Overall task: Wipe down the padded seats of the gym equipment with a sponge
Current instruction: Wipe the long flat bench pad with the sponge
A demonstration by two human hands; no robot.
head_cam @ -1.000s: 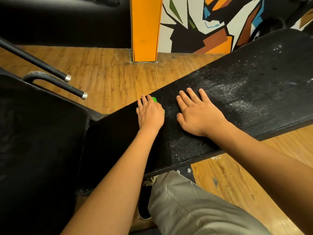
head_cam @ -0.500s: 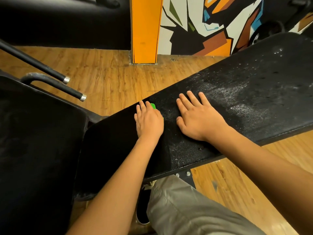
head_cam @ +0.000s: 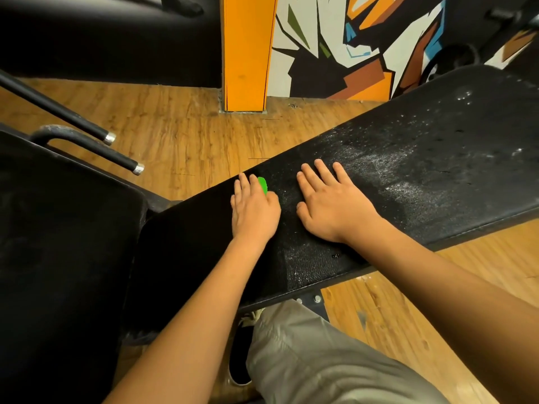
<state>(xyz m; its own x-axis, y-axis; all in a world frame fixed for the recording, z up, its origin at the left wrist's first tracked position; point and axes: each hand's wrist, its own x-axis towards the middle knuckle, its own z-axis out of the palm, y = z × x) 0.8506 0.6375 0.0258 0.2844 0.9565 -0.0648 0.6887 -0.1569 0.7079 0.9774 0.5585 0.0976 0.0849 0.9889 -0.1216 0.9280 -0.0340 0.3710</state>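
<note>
Wood-plank floor (head_cam: pixel 180 147) runs under a long black bench pad (head_cam: pixel 437 158) that crosses the head view on a slant, with an orange pillar (head_cam: pixel 246 53) and a painted wall (head_cam: pixel 335 48) behind it and a second pad (head_cam: pixel 58 243) off to the left.

Both hands are on the bench pad. The left hand (head_cam: pixel 253 214) holds a green sponge (head_cam: pixel 262 184) against the vinyl. Three fingers lie along its top and the forefinger looks curled down at its side; only a sliver of green shows, just beside the fingertips. The thumb is hidden. The right hand (head_cam: pixel 332 208) lies flat just beside it, its fingers straight and slightly spread, gripping nothing — it reads as a brace.

Wiping is under way, I judge, and far from done. On the little-finger side of the left hand the pad looks uniformly dark. Beyond the right fingertips, and outward past that hand's little finger, it is grey with whitish streaks and specks up to the far end.

The next move calls for carrying the sponge toward that streaked stretch — firm, overlapping strokes across the width — and the right hand must first lift clear or shift further along, since it lies in the sponge's path.
</note>
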